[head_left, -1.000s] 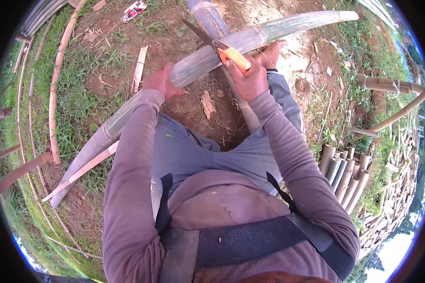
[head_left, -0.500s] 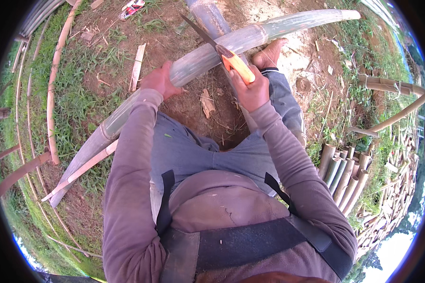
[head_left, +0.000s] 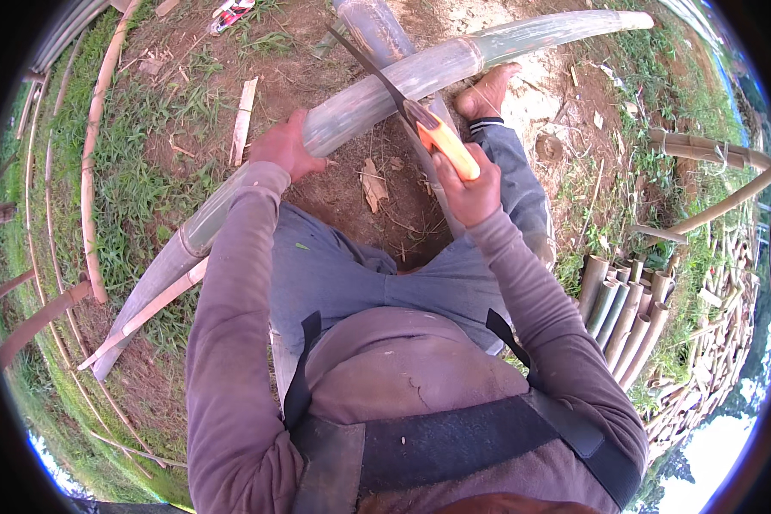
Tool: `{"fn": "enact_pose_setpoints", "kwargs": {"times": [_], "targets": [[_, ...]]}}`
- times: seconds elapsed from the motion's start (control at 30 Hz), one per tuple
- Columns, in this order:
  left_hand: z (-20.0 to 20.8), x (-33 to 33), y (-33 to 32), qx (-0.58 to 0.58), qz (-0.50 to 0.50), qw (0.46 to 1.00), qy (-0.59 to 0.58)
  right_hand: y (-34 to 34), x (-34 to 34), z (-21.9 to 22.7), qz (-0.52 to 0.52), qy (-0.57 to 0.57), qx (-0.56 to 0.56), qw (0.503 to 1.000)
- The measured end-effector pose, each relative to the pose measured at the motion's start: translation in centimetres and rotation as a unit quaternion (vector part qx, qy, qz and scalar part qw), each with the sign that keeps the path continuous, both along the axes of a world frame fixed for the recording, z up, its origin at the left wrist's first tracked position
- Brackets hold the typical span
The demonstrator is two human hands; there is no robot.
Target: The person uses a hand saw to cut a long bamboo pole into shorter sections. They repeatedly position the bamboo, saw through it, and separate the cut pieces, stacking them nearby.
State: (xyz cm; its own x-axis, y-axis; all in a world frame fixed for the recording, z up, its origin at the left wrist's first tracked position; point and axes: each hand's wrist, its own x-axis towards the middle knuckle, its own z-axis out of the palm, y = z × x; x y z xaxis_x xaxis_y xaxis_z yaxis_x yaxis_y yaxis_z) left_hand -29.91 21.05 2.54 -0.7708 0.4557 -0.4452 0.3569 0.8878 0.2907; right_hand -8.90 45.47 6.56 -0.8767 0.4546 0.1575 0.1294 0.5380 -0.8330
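A thick, pale green bamboo pole (head_left: 428, 70) lies slantwise in front of me, its far right end curving away. My left hand (head_left: 284, 150) is wrapped over the pole left of its middle. My right hand (head_left: 471, 182) grips the orange handle of a hand saw (head_left: 447, 146). The saw's dark blade (head_left: 370, 68) lies across the pole, pointing up and left; whether its teeth sit in a cut cannot be seen. Under the pole, a second thick bamboo piece (head_left: 373, 30) runs away from me. My bare foot (head_left: 488, 92) is beside the crossing, on the right.
Upright cut bamboo tubes (head_left: 625, 317) are bunched at the right, with a heap of split bamboo (head_left: 702, 368) beyond. Bamboo rails (head_left: 94, 163) run along the left. A wood strip (head_left: 244, 120) and a dry flake (head_left: 372, 184) lie on the dirt. A bamboo frame (head_left: 715, 154) stands at the right.
My right hand has drawn the saw back toward me and slightly right, so the handle sits farther from the pole. My left hand keeps its hold on the pole.
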Motion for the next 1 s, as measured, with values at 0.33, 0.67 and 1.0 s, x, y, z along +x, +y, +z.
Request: {"fn": "enact_pose_setpoints", "kwargs": {"times": [0.33, 0.67, 1.0], "targets": [[-0.4, -0.2, -1.8, 0.032, 0.009, 0.999, 0.015, 0.1, 15.6, 6.1, -0.013, -0.088, -0.058, 0.994], [-0.1, -0.7, -1.3, 0.024, 0.005, 1.000, -0.008, -0.8, -4.2, 0.9, 0.000, -0.045, 0.020, 0.999], [-0.1, -0.2, -0.6, -0.003, 0.003, 1.000, 0.010, 0.3, 5.7, 1.8, 0.012, -0.022, 0.005, 1.000]]}}
